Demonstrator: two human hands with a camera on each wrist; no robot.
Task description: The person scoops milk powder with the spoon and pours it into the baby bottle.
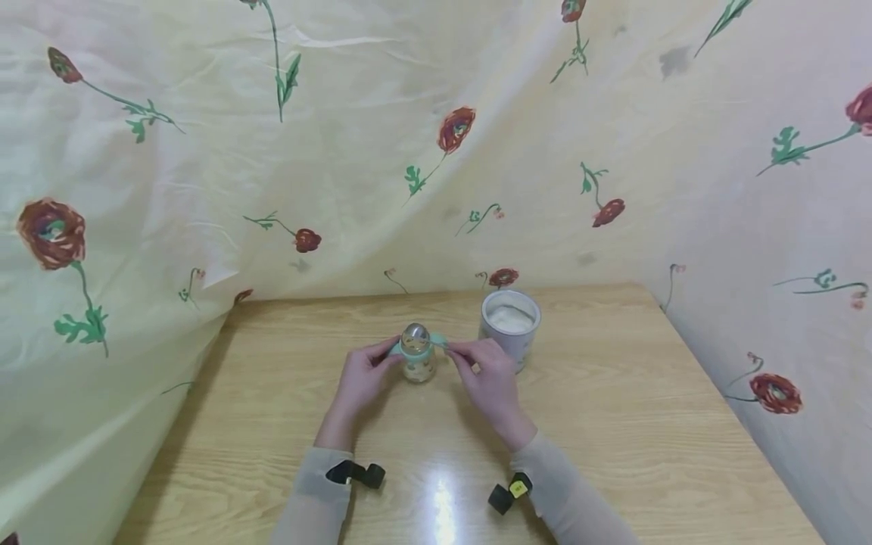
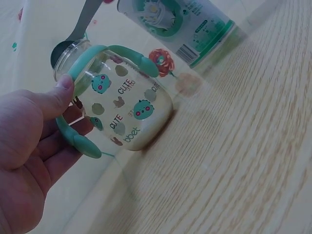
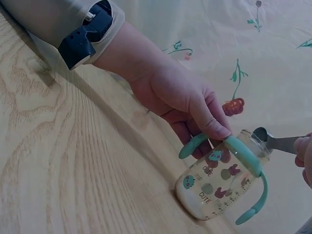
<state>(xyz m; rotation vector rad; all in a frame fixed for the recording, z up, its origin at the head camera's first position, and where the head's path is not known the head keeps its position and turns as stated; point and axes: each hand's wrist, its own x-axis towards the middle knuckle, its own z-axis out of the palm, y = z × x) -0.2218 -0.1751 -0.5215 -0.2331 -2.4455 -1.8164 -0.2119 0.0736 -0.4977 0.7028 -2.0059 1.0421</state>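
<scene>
A clear baby bottle (image 1: 418,369) with green handles and small cartoon prints stands on the table. A pale layer shows at its bottom in the left wrist view. My left hand (image 1: 359,378) holds the bottle near its neck, thumb on the green collar (image 2: 80,66) and fingers behind a handle. My right hand (image 1: 493,378) pinches the handle of a grey metal spoon (image 3: 282,144). The spoon's rounded bowl (image 1: 415,333) is at the open bottle mouth; whether powder is in it I cannot tell.
An open milk powder can (image 1: 526,350) with white powder inside stands behind my right hand. The wooden table (image 1: 272,393) meets a flowered cloth (image 1: 368,166) at the back and sides. Dark wrist cameras sit on both sleeves.
</scene>
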